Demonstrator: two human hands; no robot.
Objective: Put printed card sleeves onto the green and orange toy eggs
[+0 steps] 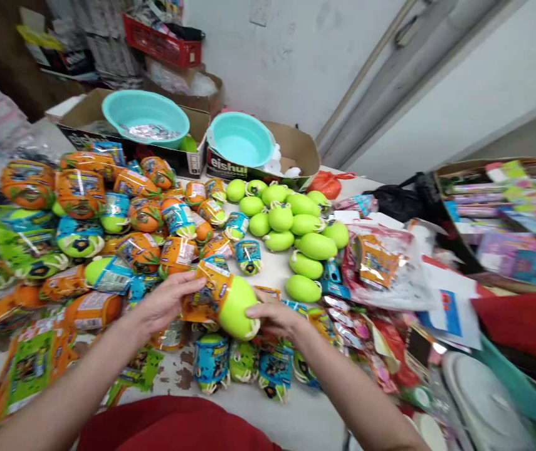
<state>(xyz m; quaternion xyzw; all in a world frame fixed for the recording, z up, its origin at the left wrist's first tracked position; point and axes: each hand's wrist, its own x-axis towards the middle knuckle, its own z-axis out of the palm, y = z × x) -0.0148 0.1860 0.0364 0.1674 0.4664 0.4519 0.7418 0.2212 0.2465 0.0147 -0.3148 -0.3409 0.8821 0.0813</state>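
Note:
My left hand (167, 302) and my right hand (274, 318) together hold a lime-green plastic egg (238, 308) above the table's near middle. An orange printed wrapper sleeve (207, 289) covers the egg's left half, and my left fingers are closed on it. My right fingers pinch the egg's bare right end. Bare green eggs (296, 235) lie in a heap just beyond. Wrapped eggs in orange, blue and green sleeves (121, 213) cover the table to the left. A few wrapped ones (244, 363) lie right under my hands.
Two teal basins (145, 116) (241, 138) sit in cardboard boxes at the back. A clear bag of orange sleeves (380, 263) and loose flat wrappers (357, 332) lie to the right. A box of colourful packs (507, 213) stands far right. A white lid (484, 394) is at lower right.

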